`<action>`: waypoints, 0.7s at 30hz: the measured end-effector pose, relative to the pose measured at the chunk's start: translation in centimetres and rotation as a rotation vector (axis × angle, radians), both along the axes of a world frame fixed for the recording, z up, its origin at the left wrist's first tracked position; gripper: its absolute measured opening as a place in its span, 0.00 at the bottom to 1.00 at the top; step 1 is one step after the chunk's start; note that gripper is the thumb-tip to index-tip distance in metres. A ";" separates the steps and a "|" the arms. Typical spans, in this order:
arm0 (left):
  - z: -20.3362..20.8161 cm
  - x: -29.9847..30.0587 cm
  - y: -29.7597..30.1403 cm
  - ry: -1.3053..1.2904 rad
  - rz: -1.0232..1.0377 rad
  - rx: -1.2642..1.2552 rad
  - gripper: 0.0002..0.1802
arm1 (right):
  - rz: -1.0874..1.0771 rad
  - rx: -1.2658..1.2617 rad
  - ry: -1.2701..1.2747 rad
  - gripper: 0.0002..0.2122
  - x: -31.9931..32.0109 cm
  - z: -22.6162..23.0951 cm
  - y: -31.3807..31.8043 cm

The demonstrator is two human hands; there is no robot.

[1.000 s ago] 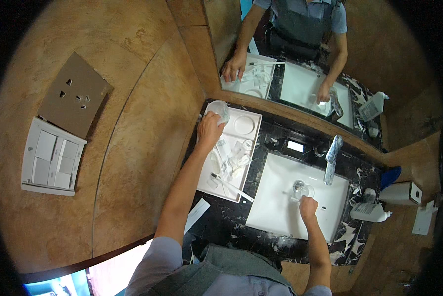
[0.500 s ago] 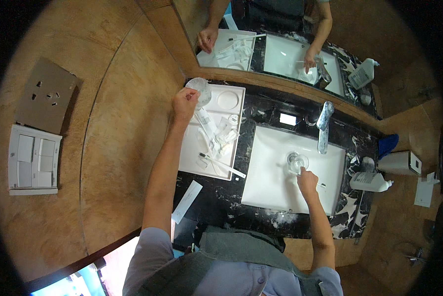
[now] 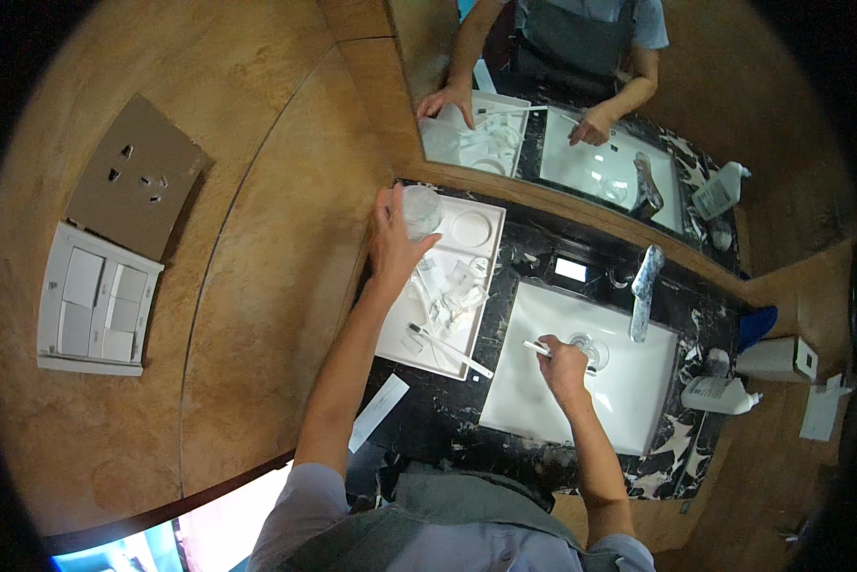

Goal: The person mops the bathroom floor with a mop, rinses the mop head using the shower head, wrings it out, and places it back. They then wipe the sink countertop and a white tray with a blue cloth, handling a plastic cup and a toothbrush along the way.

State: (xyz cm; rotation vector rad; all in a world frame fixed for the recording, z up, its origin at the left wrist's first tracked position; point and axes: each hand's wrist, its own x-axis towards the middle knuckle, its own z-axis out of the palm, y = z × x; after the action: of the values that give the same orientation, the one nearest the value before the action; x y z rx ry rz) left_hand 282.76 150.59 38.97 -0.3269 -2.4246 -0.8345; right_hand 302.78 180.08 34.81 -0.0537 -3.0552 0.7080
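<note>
At the tray's far left corner, my left hand [image 3: 397, 243] curves its thumb and fingers round a translucent, frosted-looking round cup [image 3: 421, 212]. The white tray [image 3: 400, 324] carries crumpled clear and white wrappers [image 3: 457, 296] and a white toothbrush [image 3: 447, 349] with dark bristles, its handle reaching over the edge. Over the white sink [image 3: 533, 415], my right hand [image 3: 566, 367] is closed on a thin white stick [image 3: 536, 349]; only one end shows, so its kind is unclear. Just beyond that hand, a clear glass [image 3: 595, 353] sits in the basin near the drain, partly hidden.
A marbled faucet [image 3: 644, 296] rises behind the sink. White bottle [image 3: 719, 395], white box [image 3: 776, 359] and blue cloth [image 3: 754, 327] stand on the right. A white strip [image 3: 378, 413] lies on the black marble counter. Behind runs a mirror [image 3: 581, 162]; a wall bounds the left.
My left hand has gone from pinching the frosted round piece to spreading round the cup. The right hand has left the glass, moved left, and now holds the white stick. My view has shifted.
</note>
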 end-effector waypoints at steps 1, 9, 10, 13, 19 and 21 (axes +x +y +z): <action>0.5 -0.9 0.4 -0.059 0.015 -0.065 0.41 | 0.024 0.003 0.017 0.08 -0.3 0.2 -0.5; 0.5 -5.5 -0.6 -0.388 -0.074 -0.014 0.36 | 0.001 -0.106 0.068 0.06 -2.2 1.9 -1.5; 0.4 -5.4 -1.1 -0.344 -0.067 0.036 0.35 | -0.013 -0.154 0.077 0.06 -2.7 2.3 -1.4; 0.7 -3.9 -2.2 -0.288 -0.121 0.349 0.32 | -0.061 -0.260 0.102 0.07 -4.4 3.7 -1.6; 1.3 3.5 -2.0 -0.652 -0.528 1.467 0.31 | 0.038 -0.867 -0.137 0.24 -8.7 8.1 -4.9; 1.0 5.9 -0.7 -0.708 -0.531 1.595 0.32 | 0.099 -1.050 -0.275 0.37 -9.4 9.9 -6.2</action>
State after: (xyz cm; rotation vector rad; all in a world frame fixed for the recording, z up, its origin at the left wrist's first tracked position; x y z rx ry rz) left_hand 288.62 149.88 39.97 0.0113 -1.3191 -3.0616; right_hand 293.34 173.84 44.75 0.0011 -2.5014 2.3494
